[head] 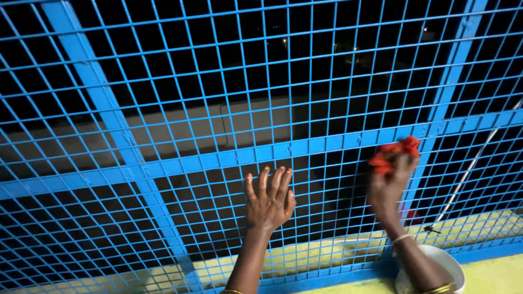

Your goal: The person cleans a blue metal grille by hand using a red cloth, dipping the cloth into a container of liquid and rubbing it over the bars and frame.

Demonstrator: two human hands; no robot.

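Observation:
A blue metal mesh grille (163,109) fills the view, with flat blue bars crossing it. My left hand (268,200) lies flat against the mesh below the horizontal bar, fingers together and pointing up, holding nothing. My right hand (388,188) is raised against the grille to the right, clutching a bunched red cloth (393,154) that presses on the mesh just under the horizontal bar (305,147). Thin bangles show on both wrists.
A white round bowl (453,267) sits on the yellow ledge (490,277) at the bottom right, partly hidden by my right forearm. A thin pale rod (473,163) slants behind the grille at the right. Beyond the mesh it is dark, with a grey wall.

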